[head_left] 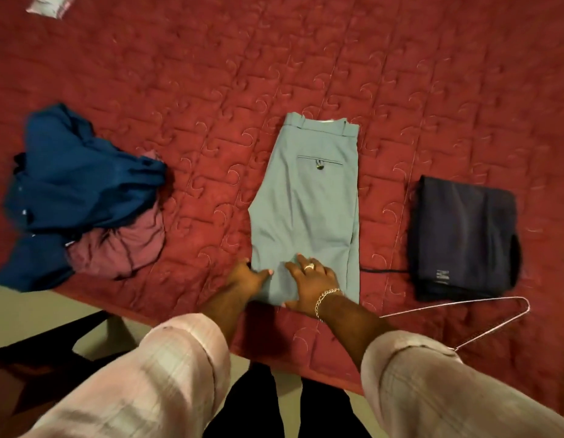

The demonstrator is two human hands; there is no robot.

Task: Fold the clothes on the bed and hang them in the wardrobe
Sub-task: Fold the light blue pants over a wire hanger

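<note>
Grey-green trousers [309, 200] lie folded on the red quilt [211, 74], stretching away from both hands. Right hand [312, 284] presses flat on the near hem (fingers spread); left hand [247, 276] pinches the hem's left edge. Wire hanger [457, 314] and folded dark garment [464, 235] lie right of the right hand, crumpled blue and maroon clothes [81, 197] well left of the left.

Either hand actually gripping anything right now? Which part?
Left hand pinches the grey-green trousers at their near left corner; right hand lies flat on the near end, gripping nothing.

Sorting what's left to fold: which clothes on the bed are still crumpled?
The blue garment heaped over the maroon garment at left. The grey-green trousers and dark folded garment lie flat.
</note>
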